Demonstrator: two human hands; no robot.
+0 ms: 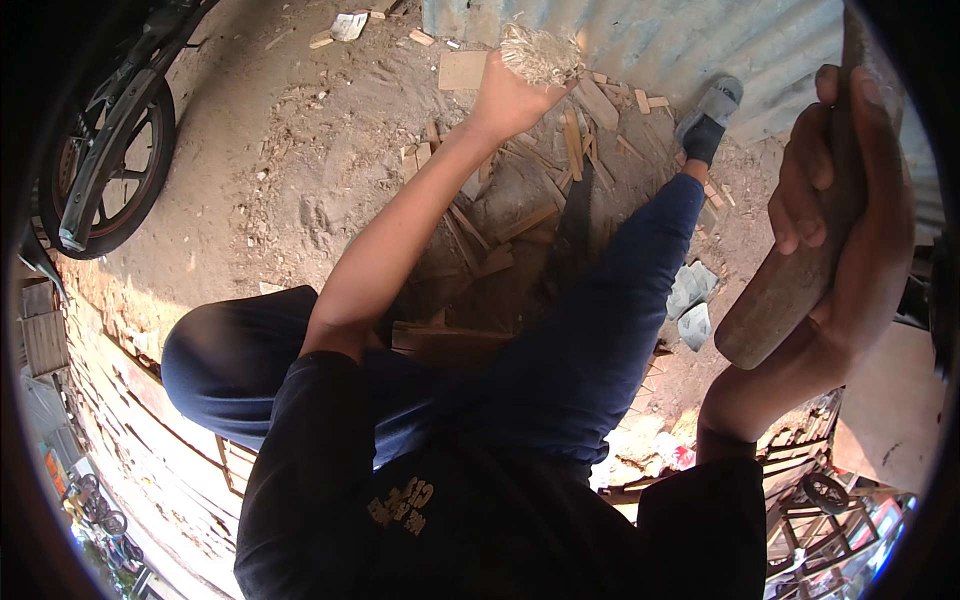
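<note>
My left hand reaches forward over the dirt, closed round a piece with a frayed, straw-coloured fibrous top. What lies below that top is hidden by my hand. Raised close at the right side, my right hand is wrapped round a thick brown wooden handle. The handle's butt points down toward my forearm, and its other end runs up to the picture's dark rim, so the tool's kind does not show. The two hands are well apart.
Wood offcuts lie scattered on the dirt between my legs. A corrugated metal sheet stands ahead, near my sandalled foot. A motorcycle wheel is at the left. Crumpled grey scraps lie beside my right leg.
</note>
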